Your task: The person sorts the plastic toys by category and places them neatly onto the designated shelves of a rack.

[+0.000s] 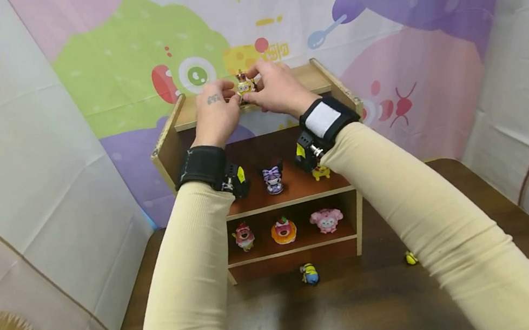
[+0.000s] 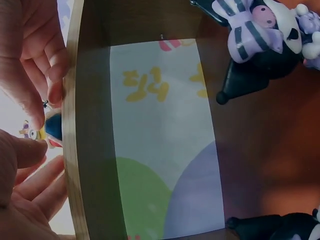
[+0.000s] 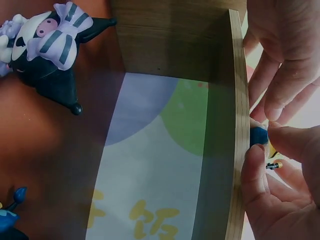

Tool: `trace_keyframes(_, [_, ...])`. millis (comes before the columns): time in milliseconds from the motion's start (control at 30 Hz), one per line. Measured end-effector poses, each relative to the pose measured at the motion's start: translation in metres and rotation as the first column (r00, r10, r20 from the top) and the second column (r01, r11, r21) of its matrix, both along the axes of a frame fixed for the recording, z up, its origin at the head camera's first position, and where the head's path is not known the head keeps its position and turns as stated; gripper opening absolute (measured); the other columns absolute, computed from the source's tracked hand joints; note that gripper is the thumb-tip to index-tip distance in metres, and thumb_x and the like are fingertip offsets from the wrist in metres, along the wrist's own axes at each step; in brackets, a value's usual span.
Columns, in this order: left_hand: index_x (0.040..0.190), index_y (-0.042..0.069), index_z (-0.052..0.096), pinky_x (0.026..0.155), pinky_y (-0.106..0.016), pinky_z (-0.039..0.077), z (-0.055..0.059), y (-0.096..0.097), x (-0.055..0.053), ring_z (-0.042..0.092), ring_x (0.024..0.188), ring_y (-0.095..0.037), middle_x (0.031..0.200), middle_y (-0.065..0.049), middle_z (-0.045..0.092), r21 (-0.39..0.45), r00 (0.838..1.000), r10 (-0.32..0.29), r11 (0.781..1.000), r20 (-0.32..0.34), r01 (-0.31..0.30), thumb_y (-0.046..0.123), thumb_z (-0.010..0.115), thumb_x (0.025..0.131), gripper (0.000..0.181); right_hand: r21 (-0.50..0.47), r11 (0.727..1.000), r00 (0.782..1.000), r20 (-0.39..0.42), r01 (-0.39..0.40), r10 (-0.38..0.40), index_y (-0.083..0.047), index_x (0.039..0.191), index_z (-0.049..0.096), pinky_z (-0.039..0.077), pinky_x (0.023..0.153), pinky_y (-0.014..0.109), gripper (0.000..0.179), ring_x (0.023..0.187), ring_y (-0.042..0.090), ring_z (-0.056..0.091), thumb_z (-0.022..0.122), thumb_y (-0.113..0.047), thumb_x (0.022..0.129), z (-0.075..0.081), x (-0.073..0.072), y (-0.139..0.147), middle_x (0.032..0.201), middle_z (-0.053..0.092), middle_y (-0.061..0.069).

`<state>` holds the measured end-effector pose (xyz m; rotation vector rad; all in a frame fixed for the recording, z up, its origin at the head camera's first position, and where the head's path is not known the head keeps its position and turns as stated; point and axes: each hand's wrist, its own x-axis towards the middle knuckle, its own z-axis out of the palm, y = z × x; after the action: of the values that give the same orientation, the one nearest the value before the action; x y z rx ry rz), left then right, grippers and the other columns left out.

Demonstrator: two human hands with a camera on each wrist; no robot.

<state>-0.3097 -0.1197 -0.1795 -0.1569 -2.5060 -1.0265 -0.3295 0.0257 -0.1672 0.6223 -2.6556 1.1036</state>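
At the front edge of the top shelf of a small wooden rack (image 1: 264, 204), a minion figurine (image 1: 244, 88) with a crown stands upright between both hands. My left hand (image 1: 217, 109) pinches it from the left, thumb at the front. From the right, my right hand (image 1: 280, 88) pinches it, with the thumb low and a finger up near the crown. The left wrist view shows the figurine's blue-and-red lower part (image 2: 53, 128), partly hidden by the board's edge. Fingers cover much of the figurine in both wrist views.
The middle shelf holds a black-and-purple figurine (image 1: 273, 179) and a yellow figurine (image 1: 321, 171). Below stand two bear figurines (image 1: 284, 231) and a pink figurine (image 1: 327, 220). On the table, a minion figurine (image 1: 309, 274) lies before the rack; another yellow figurine (image 1: 410, 258) is by the right sleeve.
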Motion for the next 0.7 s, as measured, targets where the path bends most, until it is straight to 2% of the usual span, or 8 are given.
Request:
trace_keyframes(67, [0.136,0.004,0.061,0.097,-0.035,0.054,-0.001,0.0,0.0,0.063,0.123,-0.025,0.133,-0.013,0.067,-0.007,1.0,0.008,1.0,-0.001,-0.008,0.015,0.056,0.104,0.034,-0.004,1.0,1.0,-0.006,0.014,-0.014,-0.002,0.139,0.051,0.052,0.077,0.03,0.047,0.091,0.02,0.069,0.067,-0.022,0.099,-0.001,0.001,0.0,0.117,0.071,0.017])
trace_keyframes(167, [0.137,0.005,0.06,0.099,-0.036,0.053,-0.002,0.0,0.001,0.06,0.126,-0.026,0.136,-0.013,0.065,-0.014,1.0,0.02,1.0,-0.018,-0.021,0.015,0.056,0.104,0.035,-0.021,0.999,0.998,-0.026,0.049,-0.05,-0.004,0.139,0.052,0.051,0.092,0.035,0.05,0.117,0.027,0.061,0.068,-0.027,0.097,-0.001,0.001,0.002,0.129,0.066,0.016])
trace_keyframes(267, [0.138,0.004,0.06,0.102,-0.037,0.051,-0.002,-0.001,0.004,0.058,0.129,-0.027,0.137,-0.013,0.064,-0.043,0.998,0.021,0.999,-0.051,-0.024,0.016,0.057,0.104,0.036,-0.038,0.996,0.995,-0.062,0.077,-0.079,-0.004,0.138,0.053,0.048,0.1,0.039,0.053,0.128,0.029,0.054,0.069,-0.031,0.095,-0.003,0.003,0.005,0.135,0.062,0.015])
trace_keyframes(367, [0.136,0.003,0.061,0.105,-0.039,0.049,-0.003,-0.001,0.008,0.057,0.131,-0.028,0.138,-0.013,0.064,-0.074,0.995,0.01,0.997,-0.098,-0.017,0.015,0.059,0.103,0.035,-0.057,0.995,0.99,-0.112,0.082,-0.088,-0.004,0.136,0.052,0.048,0.102,0.04,0.052,0.128,0.029,0.055,0.068,-0.032,0.095,-0.007,0.006,0.008,0.135,0.061,0.016])
trace_keyframes(467, [0.135,0.002,0.062,0.105,-0.039,0.048,-0.006,0.0,0.014,0.058,0.131,-0.027,0.138,-0.013,0.064,-0.097,0.988,-0.014,0.995,-0.153,-0.001,0.013,0.06,0.103,0.034,-0.09,0.995,0.986,-0.155,0.053,-0.067,-0.004,0.135,0.053,0.049,0.101,0.039,0.051,0.125,0.028,0.058,0.069,-0.032,0.095,-0.013,0.011,0.012,0.135,0.062,0.016])
trace_keyframes(567, [0.135,0.002,0.061,0.092,-0.037,0.052,-0.011,0.003,0.024,0.065,0.114,-0.028,0.139,-0.013,0.064,-0.109,0.979,-0.073,0.993,-0.192,0.052,0.012,0.059,0.103,0.033,-0.12,0.993,0.98,-0.196,0.005,-0.029,-0.004,0.135,0.054,0.052,0.096,0.039,0.051,0.114,0.029,0.066,0.07,-0.031,0.095,-0.019,0.021,0.017,0.133,0.064,0.016])
trace_keyframes(633, [0.134,0.002,0.061,0.084,-0.036,0.051,-0.015,0.006,0.032,0.065,0.102,-0.028,0.139,-0.014,0.064,-0.122,0.966,-0.121,0.988,-0.23,0.095,0.011,0.059,0.103,0.033,-0.143,0.989,0.976,-0.217,-0.034,0.002,-0.003,0.135,0.055,0.054,0.091,0.041,0.051,0.104,0.03,0.07,0.071,-0.029,0.095,-0.023,0.03,0.021,0.131,0.065,0.017])
trace_keyframes(700, [0.134,0.001,0.061,0.082,-0.035,0.05,-0.018,0.008,0.041,0.065,0.1,-0.027,0.137,-0.014,0.064,-0.133,0.947,-0.165,0.982,-0.276,0.133,0.011,0.059,0.103,0.032,-0.161,0.984,0.971,-0.238,-0.077,0.037,-0.003,0.135,0.055,0.056,0.086,0.041,0.05,0.096,0.03,0.072,0.072,-0.027,0.095,-0.027,0.039,0.025,0.129,0.066,0.018])
